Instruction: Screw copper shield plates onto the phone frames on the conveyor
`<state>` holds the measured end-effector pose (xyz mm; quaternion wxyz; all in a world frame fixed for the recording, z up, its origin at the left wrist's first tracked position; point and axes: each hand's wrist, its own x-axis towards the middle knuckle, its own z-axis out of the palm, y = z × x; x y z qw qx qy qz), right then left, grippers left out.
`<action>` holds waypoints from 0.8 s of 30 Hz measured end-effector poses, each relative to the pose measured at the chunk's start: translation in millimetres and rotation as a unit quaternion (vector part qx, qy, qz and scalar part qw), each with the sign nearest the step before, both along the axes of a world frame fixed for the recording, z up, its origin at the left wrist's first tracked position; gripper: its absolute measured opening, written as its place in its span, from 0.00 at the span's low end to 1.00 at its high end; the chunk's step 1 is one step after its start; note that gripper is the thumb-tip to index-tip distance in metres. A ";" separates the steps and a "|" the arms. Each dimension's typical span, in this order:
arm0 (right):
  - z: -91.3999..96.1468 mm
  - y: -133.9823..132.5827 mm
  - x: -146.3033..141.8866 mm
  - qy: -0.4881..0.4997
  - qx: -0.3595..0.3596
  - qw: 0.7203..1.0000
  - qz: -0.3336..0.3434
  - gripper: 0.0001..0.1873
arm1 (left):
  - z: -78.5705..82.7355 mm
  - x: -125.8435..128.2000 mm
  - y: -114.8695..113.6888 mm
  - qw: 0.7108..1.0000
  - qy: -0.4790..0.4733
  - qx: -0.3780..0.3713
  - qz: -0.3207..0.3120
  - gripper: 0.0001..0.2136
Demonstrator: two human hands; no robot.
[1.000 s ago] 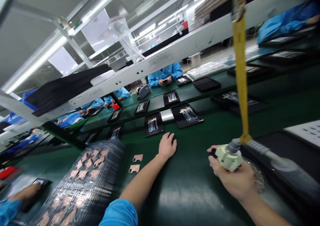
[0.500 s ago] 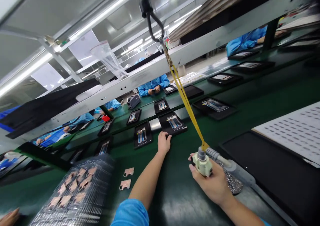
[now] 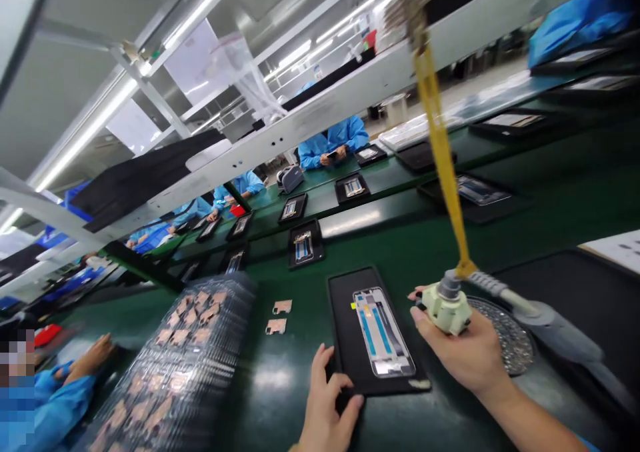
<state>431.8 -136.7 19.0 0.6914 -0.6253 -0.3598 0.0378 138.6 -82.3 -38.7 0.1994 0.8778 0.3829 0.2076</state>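
Note:
A black tray carrying a phone frame lies on the green belt right in front of me. My left hand grips the tray's near left corner, thumb on top. My right hand is wrapped round a pale green electric screwdriver that hangs from a yellow strap, just right of the tray. Its tip is hidden by my hand.
A stack of clear blister trays with copper parts stands at my left, two loose copper pieces beside it. A round dish of screws sits at right. More trays ride the belt behind; people in blue work opposite and at left.
My left hand has pulled the black tray with the phone frame from the far belt towards me. The right hand kept hold of the screwdriver.

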 end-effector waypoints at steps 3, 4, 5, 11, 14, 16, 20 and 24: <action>1.0 -2.6 7.2 0.001 -0.017 1.000 0.015 0.23 | 5.2 -28.3 -33.1 1.000 0.004 0.003 -0.030 0.08; 1.6 -3.1 9.4 0.003 -0.027 1.000 0.012 0.24 | 11.2 -30.7 -39.4 0.999 0.008 -0.002 -0.042 0.09; 2.1 -3.5 11.1 0.006 -0.037 0.999 0.008 0.24 | 18.5 -29.3 -42.6 0.998 0.017 -0.010 -0.059 0.11; -1.0 -4.4 13.7 0.018 -0.071 0.997 0.002 0.28 | 51.7 21.0 -17.8 0.981 0.094 -0.034 -0.167 0.28; -6.4 -4.0 16.6 -0.004 -0.095 0.994 -0.044 0.28 | 47.7 37.9 -6.9 0.984 0.085 -0.024 -0.153 0.29; -10.0 -4.0 20.0 -0.020 -0.106 0.992 -0.060 0.27 | 40.4 39.0 -7.4 0.989 0.058 -0.014 -0.139 0.27; -16.6 -5.2 26.0 -0.036 -0.114 0.990 -0.071 0.25 | 27.6 29.2 -19.9 0.992 0.012 0.033 -0.122 0.25; -23.6 -5.1 26.6 -0.053 -0.111 0.989 -0.084 0.19 | 30.5 29.9 -21.1 0.991 -0.022 0.059 -0.118 0.22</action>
